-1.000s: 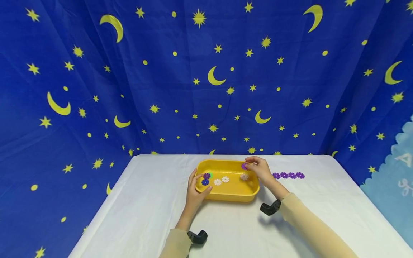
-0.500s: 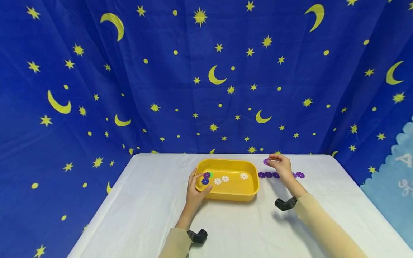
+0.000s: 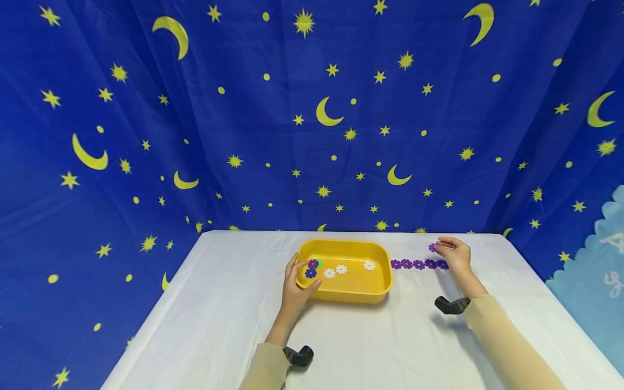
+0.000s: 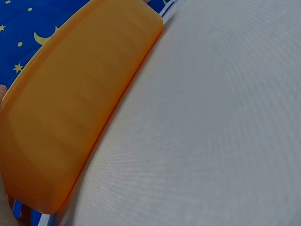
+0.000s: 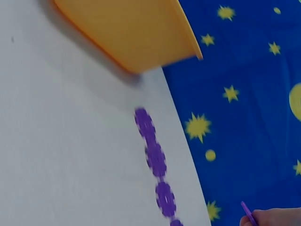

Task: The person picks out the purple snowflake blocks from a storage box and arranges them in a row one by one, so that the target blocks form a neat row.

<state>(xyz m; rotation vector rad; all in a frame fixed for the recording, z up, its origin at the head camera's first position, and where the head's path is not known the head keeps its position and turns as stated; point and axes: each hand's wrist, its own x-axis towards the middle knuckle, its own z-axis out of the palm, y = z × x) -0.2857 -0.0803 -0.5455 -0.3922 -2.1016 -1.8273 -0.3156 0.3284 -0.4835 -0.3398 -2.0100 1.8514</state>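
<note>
My right hand [image 3: 457, 259] pinches a purple flower-shaped interlocking disc [image 3: 431, 247], raised above the right part of a row of purple discs [image 3: 419, 264]. In the right wrist view the held disc [image 5: 248, 214] appears edge-on between fingertips. The row runs rightward from beside a yellow plastic bin [image 3: 351, 298], and its right end is partly hidden by my hand. My left hand [image 3: 293, 292] grips the bin's left end, thumb at the front rim, fingers over the left side. Inside lie white discs [image 3: 369, 265], a blue disc [image 3: 311, 273], a purple disc [image 3: 312, 264] and a partly covered green one [image 3: 319, 262].
A white cloth covers the table [image 3: 370, 346]. Behind and to the left hangs a blue curtain [image 3: 273, 135] with yellow moons and stars, close to the table's far edge. A light-blue panel [image 3: 592, 265] with white lettering is at the far right.
My right hand has lifted a purple disc out of the bin's right end and carried it rightward along the row. My left hand stays on the bin.
</note>
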